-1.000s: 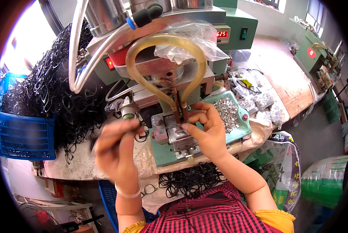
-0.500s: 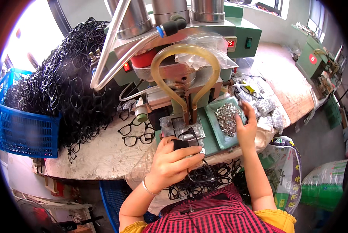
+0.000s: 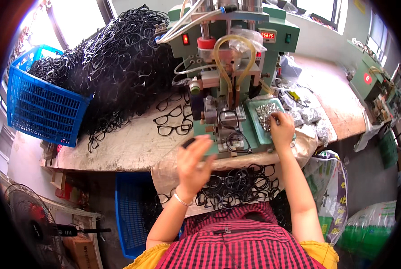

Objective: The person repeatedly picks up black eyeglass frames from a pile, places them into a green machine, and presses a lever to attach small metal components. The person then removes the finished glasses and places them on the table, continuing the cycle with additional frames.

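Two hands: both over the near side of the table (image 3: 133, 148), apart from each other.
Left hand (image 3: 194, 166): motion-blurred, fingers spread; left of and below the machine base. Dark patch (image 3: 188, 142) at one fingertip, a cover or a held bit, cannot tell which.
Right hand (image 3: 282, 133): at the tray, thumb and fingers drawn together, tips down at the metal bits (image 3: 265, 112); cannot tell whether a bit is pinched.
Tray (image 3: 267, 140): pale green, right of the fixture, bits heaped inside.
Eyeglass frame (image 3: 238, 131): black, at the fixture under the machine (image 3: 274, 47), one rim above the other, clear of both hands.
Hose (image 3: 219, 45): amber loop, hanging above the fixture.
Loose frames (image 3: 175, 128): black, on the table left of the machine.
Big heap (image 3: 120, 67): black frames, piled beside and into a tilted blue basket (image 3: 48, 103).
Lower pile (image 3: 236, 190): more black frames, between table edge and checked apron (image 3: 241, 244).
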Demonstrator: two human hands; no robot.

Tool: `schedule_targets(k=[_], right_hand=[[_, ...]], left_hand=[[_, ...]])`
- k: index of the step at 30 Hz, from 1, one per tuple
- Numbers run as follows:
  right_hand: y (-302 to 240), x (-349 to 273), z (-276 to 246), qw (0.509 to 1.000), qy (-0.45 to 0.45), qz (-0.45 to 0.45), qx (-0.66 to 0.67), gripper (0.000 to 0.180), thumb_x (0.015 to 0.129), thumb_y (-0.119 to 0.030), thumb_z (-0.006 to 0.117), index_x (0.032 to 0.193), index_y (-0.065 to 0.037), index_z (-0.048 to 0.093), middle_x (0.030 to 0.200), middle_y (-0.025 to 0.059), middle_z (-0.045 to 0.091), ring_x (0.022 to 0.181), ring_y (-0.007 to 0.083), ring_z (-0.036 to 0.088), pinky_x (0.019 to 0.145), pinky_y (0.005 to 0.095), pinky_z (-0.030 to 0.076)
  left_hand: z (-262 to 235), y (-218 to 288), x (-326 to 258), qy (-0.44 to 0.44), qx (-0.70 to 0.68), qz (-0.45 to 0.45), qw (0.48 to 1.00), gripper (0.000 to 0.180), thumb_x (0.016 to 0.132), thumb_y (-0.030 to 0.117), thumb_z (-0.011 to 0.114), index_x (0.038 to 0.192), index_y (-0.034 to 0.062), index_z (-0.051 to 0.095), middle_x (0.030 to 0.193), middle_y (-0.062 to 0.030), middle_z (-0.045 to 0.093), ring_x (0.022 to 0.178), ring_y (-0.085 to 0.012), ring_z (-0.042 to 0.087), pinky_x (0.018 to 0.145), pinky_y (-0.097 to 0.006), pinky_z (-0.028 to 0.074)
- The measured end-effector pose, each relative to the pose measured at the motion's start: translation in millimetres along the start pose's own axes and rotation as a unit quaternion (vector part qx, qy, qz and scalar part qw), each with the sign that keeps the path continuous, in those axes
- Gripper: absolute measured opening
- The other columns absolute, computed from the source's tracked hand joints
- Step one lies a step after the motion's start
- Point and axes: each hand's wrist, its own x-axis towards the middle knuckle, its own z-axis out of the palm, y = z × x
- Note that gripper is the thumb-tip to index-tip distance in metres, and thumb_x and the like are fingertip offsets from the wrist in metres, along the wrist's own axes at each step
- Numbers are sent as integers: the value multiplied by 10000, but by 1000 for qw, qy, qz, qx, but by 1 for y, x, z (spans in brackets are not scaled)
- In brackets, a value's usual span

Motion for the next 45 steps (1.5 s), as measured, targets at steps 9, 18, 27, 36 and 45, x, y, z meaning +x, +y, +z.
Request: schedule_targets(k=[9,18,27,36,45], right_hand=[[5,0,11,999,7,-25,-28,78,851,-90,652,901,-44,688,975,115,703,974,342,635,874,441,504],[-1,0,11,998,1,-29,-52,108,856,-43,674,950,-16,719,1027,157,705,1022,370,640,932,451,500],[-13,6,5,999,-24,-27,-13,144,802,7,721,934,-53,725,867,112,706,862,317,648,817,412,496],[-4,6,-21,988,-94,86,85,139,829,-10,741,960,-42,778,887,101,713,861,256,655,790,355,506],[-82,53,-33,932,-192,92,293,118,804,-26,750,919,-36,776,884,111,744,812,238,712,760,322,545]], left_hand=[[-14,-189,-24,-186,245,-191,932,248,804,124,684,1046,92,726,1210,-153,656,1063,-413,583,947,-485,459],[-64,-189,59,-479,174,-155,847,187,945,238,599,954,66,670,936,-202,704,906,-424,659,788,-521,510],[13,-297,40,-234,392,-110,883,183,952,186,542,935,51,664,871,-188,700,792,-419,678,685,-518,522],[-55,-178,2,-57,359,-226,904,179,994,137,534,1073,63,677,849,-161,683,747,-338,648,683,-412,516],[-27,9,79,146,-238,-139,950,170,1068,145,530,1127,27,638,878,-58,626,704,-165,579,673,-320,512]])
